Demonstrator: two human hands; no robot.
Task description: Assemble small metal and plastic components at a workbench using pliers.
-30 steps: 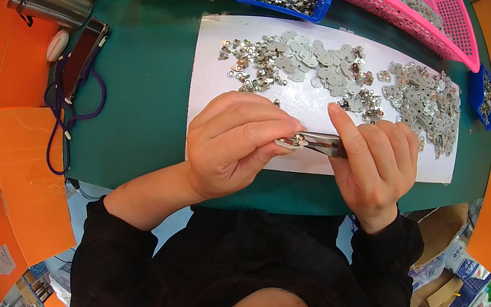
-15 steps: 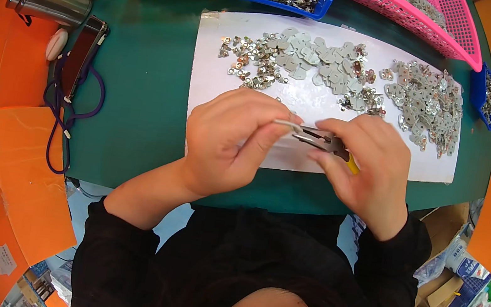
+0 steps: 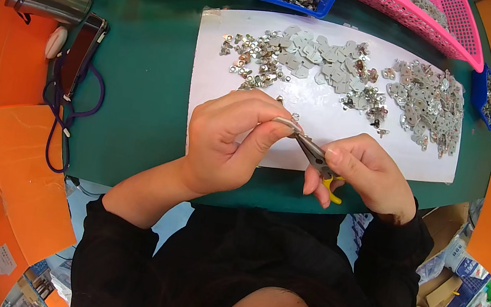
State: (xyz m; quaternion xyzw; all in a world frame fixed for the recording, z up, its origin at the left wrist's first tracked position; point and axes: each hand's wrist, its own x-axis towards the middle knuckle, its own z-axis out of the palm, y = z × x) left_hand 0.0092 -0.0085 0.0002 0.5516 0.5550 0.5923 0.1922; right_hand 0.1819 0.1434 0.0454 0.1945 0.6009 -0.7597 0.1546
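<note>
I find a small metal piece (image 3: 287,123) pinched at the fingertips of the left hand (image 3: 228,141), above the near edge of the white sheet (image 3: 216,92). Its long axis runs roughly left to right, its right end meeting the tips of the yellow-handled pliers (image 3: 315,157). The right hand (image 3: 364,174) is closed round the pliers' handles; I cannot tell how firmly the tips bite. I judge this a fitting or bending step; the next move calls for steady alignment. Loose metal parts (image 3: 329,61) lie beyond.
</note>
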